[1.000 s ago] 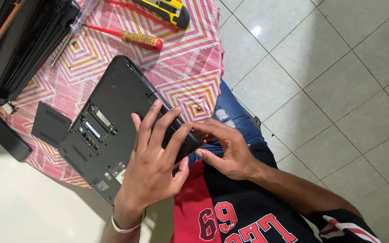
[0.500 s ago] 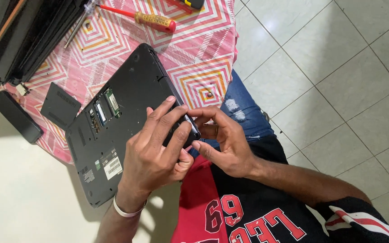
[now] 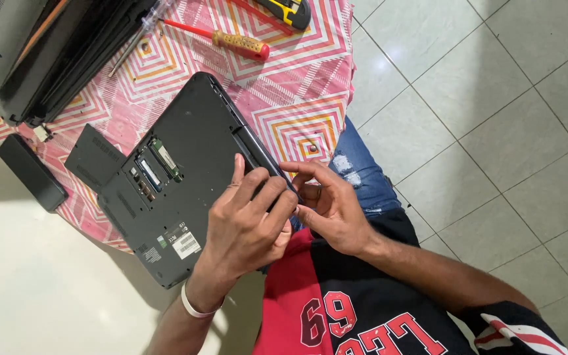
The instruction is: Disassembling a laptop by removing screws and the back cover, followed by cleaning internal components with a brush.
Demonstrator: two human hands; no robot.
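Both hands working at the near right edge of an upturned black laptop (image 3: 185, 171) on a table with a pink patterned cloth (image 3: 297, 85).

The left hand (image 3: 248, 220) lies flat on the laptop's underside, fingers spread and closed on nothing; the right hand (image 3: 330, 204) curls its fingers against the edge strip, though whether they pinch anything I cannot tell. The laptop overhangs the table toward the lap, so a hard pull could, I judge, tip it off or snap a catch, and the open memory bay (image 3: 156, 167) leaves bare modules exposed to a slipping finger. Counted: one laptop, one loose black cover panel (image 3: 96, 158) to its left, one black slab (image 3: 31, 172) farther left, one red-and-yellow screwdriver (image 3: 221, 39), one yellow-and-black tool (image 3: 290, 10) at the far edge.
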